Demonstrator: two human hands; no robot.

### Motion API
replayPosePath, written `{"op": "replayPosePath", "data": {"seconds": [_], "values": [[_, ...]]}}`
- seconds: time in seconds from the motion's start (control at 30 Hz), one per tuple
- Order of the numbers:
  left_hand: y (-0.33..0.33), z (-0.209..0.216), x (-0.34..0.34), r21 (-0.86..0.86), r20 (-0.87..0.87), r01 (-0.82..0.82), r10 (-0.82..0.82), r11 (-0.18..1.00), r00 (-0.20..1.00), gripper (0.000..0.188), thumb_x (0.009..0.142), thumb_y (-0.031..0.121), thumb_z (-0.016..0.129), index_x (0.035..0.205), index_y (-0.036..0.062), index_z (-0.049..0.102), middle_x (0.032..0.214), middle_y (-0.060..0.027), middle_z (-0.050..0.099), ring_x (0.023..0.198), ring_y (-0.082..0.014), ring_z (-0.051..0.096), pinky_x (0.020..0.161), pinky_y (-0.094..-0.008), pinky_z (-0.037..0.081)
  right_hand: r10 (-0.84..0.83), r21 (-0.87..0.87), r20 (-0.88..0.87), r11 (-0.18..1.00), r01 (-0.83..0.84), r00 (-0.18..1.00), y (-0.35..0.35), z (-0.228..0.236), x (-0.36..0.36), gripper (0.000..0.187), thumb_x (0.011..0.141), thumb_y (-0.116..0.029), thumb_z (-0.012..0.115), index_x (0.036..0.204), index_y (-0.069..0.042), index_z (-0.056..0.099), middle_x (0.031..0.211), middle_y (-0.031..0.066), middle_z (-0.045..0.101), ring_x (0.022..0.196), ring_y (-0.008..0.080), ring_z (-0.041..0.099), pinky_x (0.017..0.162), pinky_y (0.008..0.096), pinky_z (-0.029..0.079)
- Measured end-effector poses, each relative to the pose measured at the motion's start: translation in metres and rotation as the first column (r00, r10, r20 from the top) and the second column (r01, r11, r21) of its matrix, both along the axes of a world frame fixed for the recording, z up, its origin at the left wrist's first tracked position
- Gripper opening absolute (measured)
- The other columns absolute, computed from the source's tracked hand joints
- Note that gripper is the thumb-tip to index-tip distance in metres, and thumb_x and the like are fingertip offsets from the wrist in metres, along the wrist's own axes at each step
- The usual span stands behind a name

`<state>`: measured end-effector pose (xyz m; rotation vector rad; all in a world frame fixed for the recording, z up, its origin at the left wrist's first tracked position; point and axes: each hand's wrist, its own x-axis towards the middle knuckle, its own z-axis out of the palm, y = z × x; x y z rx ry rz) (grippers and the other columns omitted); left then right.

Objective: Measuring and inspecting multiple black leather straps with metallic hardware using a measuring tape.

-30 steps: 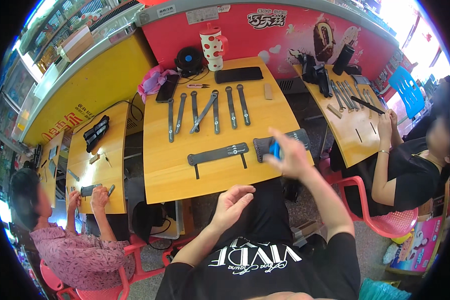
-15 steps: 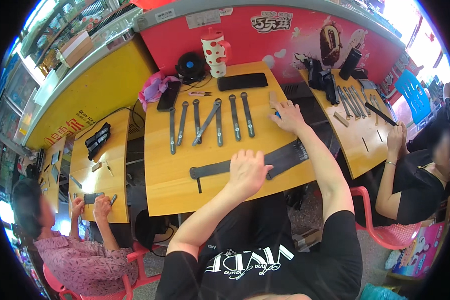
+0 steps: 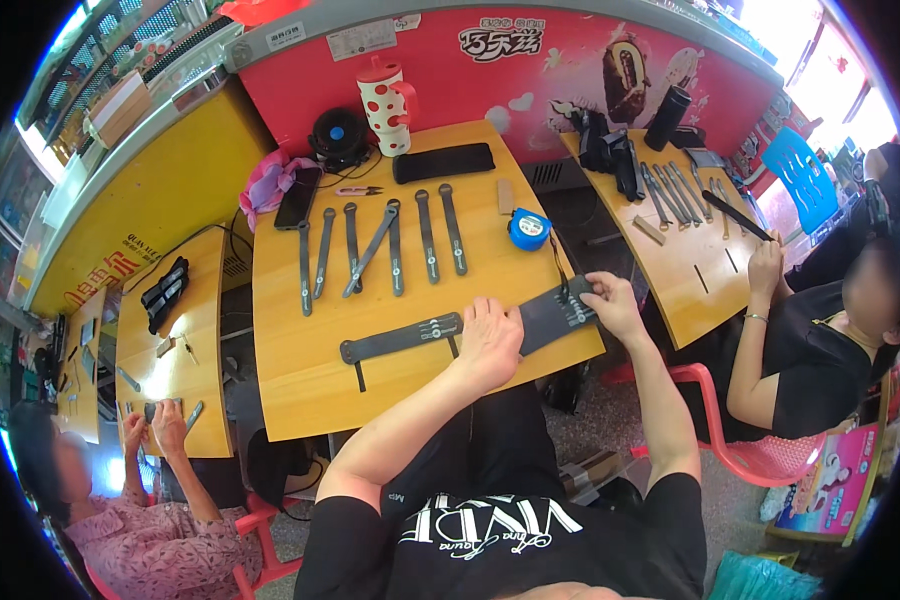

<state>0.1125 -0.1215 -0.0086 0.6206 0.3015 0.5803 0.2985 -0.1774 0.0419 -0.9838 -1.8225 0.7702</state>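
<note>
A long dark grey fabric band [image 3: 405, 341] with a rounded tab at its left end lies slantwise across the near part of my wooden table. My left hand [image 3: 491, 345] is closed over its middle, fingers bent down onto the fabric. At the wide right end, my right hand [image 3: 615, 306] pinches the band's edge between thumb and fingers. White printed marks show on the fabric near both hands. Beyond the band, a blue tape measure [image 3: 529, 230] rests by the table's right edge, touched by neither hand. Several narrow grey straps [image 3: 395, 250] lie in a row; one crosses others diagonally.
At the table's back are a black pouch [image 3: 444, 163], a spotted tumbler [image 3: 385, 110], a small black fan [image 3: 337, 138], a phone [image 3: 298, 200] and thread snips [image 3: 358, 191]. A small wooden block [image 3: 505, 197] lies near the tape measure. Co-workers sit at tables on both sides.
My right hand has left the tape measure and come nearer to take the band's right end. My left hand stays on the band, whose right part now looks lifted or folded. The view has shifted.
</note>
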Motion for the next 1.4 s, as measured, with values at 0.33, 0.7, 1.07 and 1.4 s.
{"op": "replayPosePath", "data": {"seconds": [0.33,0.7,1.07,1.4], "values": [[-0.001,0.026,-0.014,0.269,-0.277,-0.358,0.428,0.894,0.860,0.036,0.096,0.010,0.059,0.131,0.0019,0.053,0.118,-0.0082,0.062,0.106,-0.0127,0.058,0.090,-0.0275,0.048,-0.146,0.190,0.339,0.978,0.085,0.929,0.092,0.028,0.011,0.075,0.069,-0.031,0.081,0.132,-0.003,0.051,0.106,0.0193,0.066,0.089,0.0347,0.066,0.075,0.0408,0.052],[0.038,0.060,-0.037,0.840,-0.444,-0.046,0.733,0.541,0.516,0.020,0.089,0.012,0.066,0.101,-0.0041,0.065,0.074,-0.0067,0.067,0.065,-0.0114,0.062,0.059,-0.0263,0.049,-0.467,0.282,0.716,0.873,0.397,0.519,0.300,-0.010,0.069,0.056,0.079,-0.039,0.067,0.124,-0.008,0.053,0.095,0.0188,0.066,0.086,0.0352,0.065,0.073,0.0451,0.051],[0.138,0.076,0.007,0.550,-0.369,0.821,0.926,0.152,0.075,0.047,0.077,0.040,0.073,0.099,-0.0007,0.063,0.092,-0.0143,0.063,0.105,-0.0306,0.049,0.089,-0.0443,0.034,-0.575,0.479,0.290,0.779,0.404,0.765,0.334,-0.002,0.043,0.051,0.086,-0.035,0.065,0.129,-0.009,0.054,0.112,0.0168,0.063,0.106,0.0341,0.058,0.090,0.0425,0.046],[0.194,0.043,-0.016,0.550,-0.482,0.797,0.874,0.249,0.060,0.055,0.069,0.028,0.081,0.109,-0.0023,0.060,0.098,-0.0205,0.061,0.108,-0.0377,0.049,0.091,-0.0466,0.039,-0.225,-0.333,-0.073,0.924,0.189,0.972,0.298,-0.087,0.060,0.032,0.078,0.000,0.070,0.109,0.007,0.062,0.081,0.0079,0.066,0.072,0.0102,0.062,0.064,0.0239,0.049]]}}
